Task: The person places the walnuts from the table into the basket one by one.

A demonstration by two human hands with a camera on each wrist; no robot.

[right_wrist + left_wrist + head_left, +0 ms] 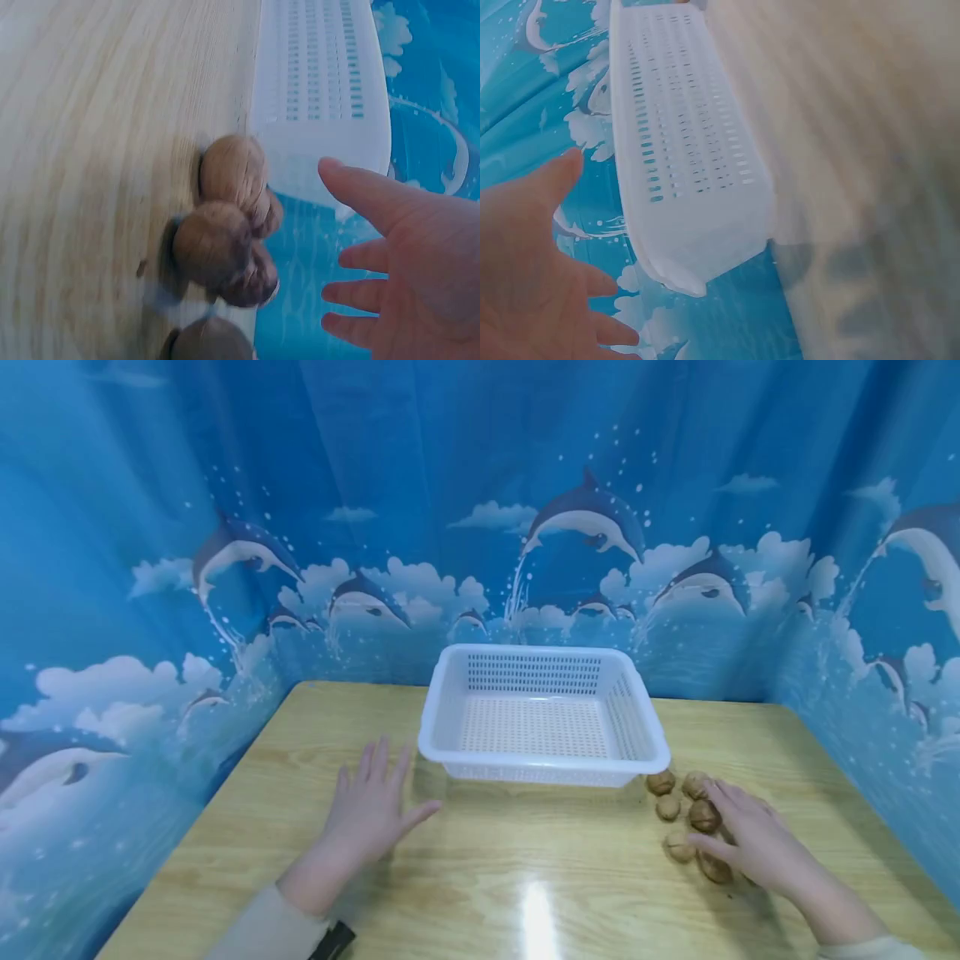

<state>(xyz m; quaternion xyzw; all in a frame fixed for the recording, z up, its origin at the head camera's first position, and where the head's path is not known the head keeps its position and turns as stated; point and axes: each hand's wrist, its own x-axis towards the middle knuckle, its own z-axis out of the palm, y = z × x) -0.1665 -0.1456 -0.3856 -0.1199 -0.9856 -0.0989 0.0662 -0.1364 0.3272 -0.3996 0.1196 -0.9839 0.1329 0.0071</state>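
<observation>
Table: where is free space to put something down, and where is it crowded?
Free: the wood between the left hand and right hand, in front of the white basket. Crowded: the walnuts beside the basket's right corner.

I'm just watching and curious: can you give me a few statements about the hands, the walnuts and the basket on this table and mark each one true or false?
1. The white basket holds no walnuts. True.
2. The walnuts lie beside the left hand. False: they lie by the right hand.
3. The left hand is spread open. True.
4. The basket is blue. False: it is white.
5. The table is wooden. True.
</observation>
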